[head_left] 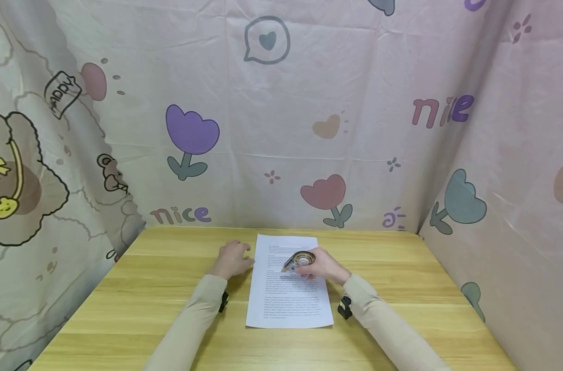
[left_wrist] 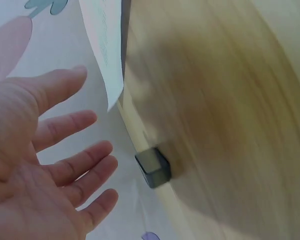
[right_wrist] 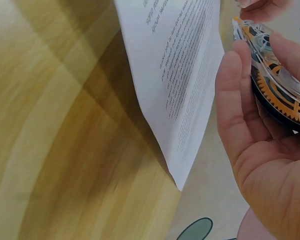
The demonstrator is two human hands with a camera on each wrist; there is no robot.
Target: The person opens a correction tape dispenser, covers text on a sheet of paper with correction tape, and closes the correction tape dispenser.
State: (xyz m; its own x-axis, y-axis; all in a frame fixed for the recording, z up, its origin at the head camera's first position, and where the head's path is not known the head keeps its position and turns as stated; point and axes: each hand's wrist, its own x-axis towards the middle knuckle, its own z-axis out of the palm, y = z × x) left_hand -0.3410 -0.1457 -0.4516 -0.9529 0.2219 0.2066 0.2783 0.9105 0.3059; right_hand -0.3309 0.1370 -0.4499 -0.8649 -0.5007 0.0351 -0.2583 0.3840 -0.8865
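Observation:
My right hand (head_left: pixel 327 267) holds a correction tape dispenser (head_left: pixel 292 262) over the printed sheet (head_left: pixel 291 312), its tip pointing left. In the right wrist view, the dispenser's orange gear wheel (right_wrist: pixel 275 95) shows through a clear case, pinched between thumb and fingers. My left hand (head_left: pixel 230 260) is beside the sheet's left edge, holding nothing, its fingers loosely spread in the left wrist view. A small dark boxy piece (left_wrist: pixel 154 167) sits on the table near its far edge, beyond the left fingertips.
The sheet lies upright on a wood-grain table (head_left: pixel 170 309), with lines of small print. A patterned cloth (head_left: pixel 263 129) hangs behind the table and along both sides. Dark wrist cameras (head_left: pixel 344 307) are strapped at both cuffs.

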